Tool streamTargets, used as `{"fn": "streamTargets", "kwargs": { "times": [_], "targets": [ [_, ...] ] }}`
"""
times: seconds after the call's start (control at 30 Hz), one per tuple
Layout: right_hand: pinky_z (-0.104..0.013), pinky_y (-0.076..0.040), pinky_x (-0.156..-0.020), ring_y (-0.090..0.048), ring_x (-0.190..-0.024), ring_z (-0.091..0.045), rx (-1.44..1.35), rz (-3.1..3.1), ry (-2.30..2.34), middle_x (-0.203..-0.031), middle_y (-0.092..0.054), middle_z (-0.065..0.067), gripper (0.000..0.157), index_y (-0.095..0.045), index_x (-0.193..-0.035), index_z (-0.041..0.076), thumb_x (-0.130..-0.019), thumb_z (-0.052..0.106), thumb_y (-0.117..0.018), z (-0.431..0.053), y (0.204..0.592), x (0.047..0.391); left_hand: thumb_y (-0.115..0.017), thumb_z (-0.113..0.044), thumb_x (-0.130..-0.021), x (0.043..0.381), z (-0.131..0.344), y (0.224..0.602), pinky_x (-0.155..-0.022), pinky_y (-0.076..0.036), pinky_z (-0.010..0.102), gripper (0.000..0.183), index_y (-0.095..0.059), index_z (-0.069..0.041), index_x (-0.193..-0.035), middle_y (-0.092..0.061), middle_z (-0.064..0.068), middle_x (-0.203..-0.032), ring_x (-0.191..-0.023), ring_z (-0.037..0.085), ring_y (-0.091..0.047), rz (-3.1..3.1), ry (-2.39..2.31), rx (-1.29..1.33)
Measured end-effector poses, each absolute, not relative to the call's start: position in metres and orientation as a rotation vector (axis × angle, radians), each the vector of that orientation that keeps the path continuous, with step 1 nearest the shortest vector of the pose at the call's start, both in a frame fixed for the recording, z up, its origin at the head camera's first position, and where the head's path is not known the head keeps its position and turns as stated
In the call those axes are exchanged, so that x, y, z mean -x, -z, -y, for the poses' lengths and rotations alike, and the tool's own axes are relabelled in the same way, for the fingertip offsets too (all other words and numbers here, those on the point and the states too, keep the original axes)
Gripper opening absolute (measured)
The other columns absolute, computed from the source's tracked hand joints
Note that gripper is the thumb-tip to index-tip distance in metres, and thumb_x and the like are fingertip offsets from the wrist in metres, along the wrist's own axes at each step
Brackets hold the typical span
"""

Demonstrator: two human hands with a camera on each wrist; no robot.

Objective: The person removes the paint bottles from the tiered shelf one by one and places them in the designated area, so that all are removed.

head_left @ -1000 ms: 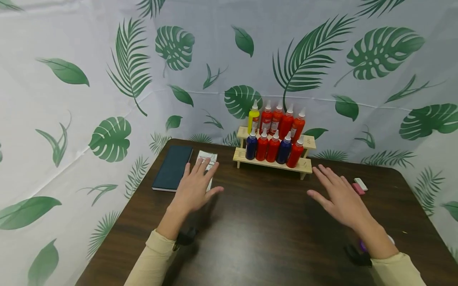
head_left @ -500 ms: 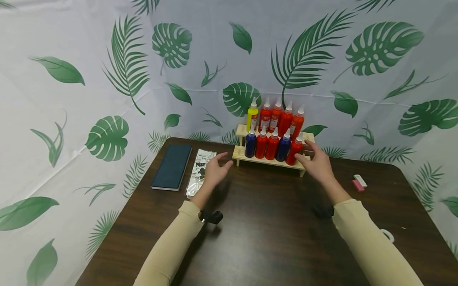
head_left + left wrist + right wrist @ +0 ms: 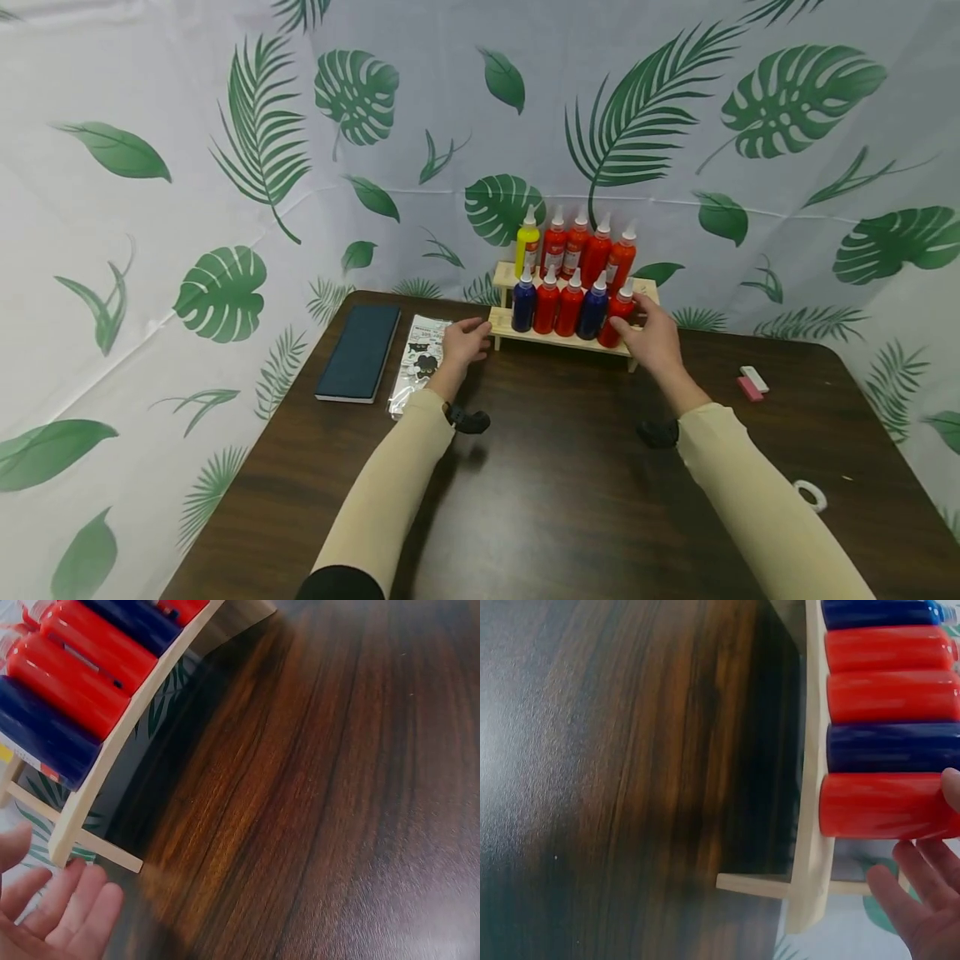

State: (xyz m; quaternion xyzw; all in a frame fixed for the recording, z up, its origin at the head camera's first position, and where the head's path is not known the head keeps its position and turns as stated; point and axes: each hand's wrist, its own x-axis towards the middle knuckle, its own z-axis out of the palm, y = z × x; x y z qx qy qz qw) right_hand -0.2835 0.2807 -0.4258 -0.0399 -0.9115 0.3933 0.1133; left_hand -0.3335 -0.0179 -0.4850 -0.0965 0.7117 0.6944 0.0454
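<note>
Before me is my dark wood-grain table (image 3: 555, 467), bearing a two-tier rack (image 3: 503, 320); left of the rack lie a printed packet (image 3: 420, 362) and a notebook (image 3: 358, 353), right of it a pink block (image 3: 749, 389), a white block (image 3: 754, 379) and a white ring (image 3: 821, 502).

A pale cloth (image 3: 435, 83) printed with green leaves (image 3: 221, 293) hangs behind and beside the dark, shiny table (image 3: 562, 433).

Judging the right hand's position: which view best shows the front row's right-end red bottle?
The right wrist view: the red bottle is largest there, its top cropped. The head view shows it small, top included, partly behind the right hand; the left wrist view, just a sliver.
</note>
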Motion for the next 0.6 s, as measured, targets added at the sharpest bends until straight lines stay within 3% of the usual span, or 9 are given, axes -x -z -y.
{"fn": "streamTargets", "kwargs": {
  "times": [0.3, 0.6],
  "targets": [
    [-0.056, -0.046, -0.094, -0.051, -0.119, -0.042, 0.104, 2.683, -1.155, -0.133, -0.051, -0.023, 0.058, -0.036, -0.146, 0.010, -0.096, 0.027, -0.059, -0.283, 0.428, 0.283, -0.066, -0.017, -0.091, 0.344, 0.007, 0.493, -0.063, -0.059, 0.032, 0.030, -0.067, -0.003, -0.118, -0.070, 0.017, -0.105, -0.092, 0.033, -0.069, -2.140, -2.180, 0.381],
    [-0.057, -0.046, -0.094, -0.050, -0.119, -0.043, 0.100, 2.683, -1.140, -0.133, -0.050, -0.024, 0.058, -0.036, -0.147, 0.009, -0.096, 0.026, -0.058, -0.281, 0.429, 0.283, -0.076, -0.008, -0.081, 0.354, -0.002, 0.497, -0.056, -0.058, 0.029, 0.027, -0.073, -0.008, -0.108, -0.072, 0.012, -0.093, -0.079, 0.026, -0.072, -2.121, -2.160, 0.609]
  ]
}}
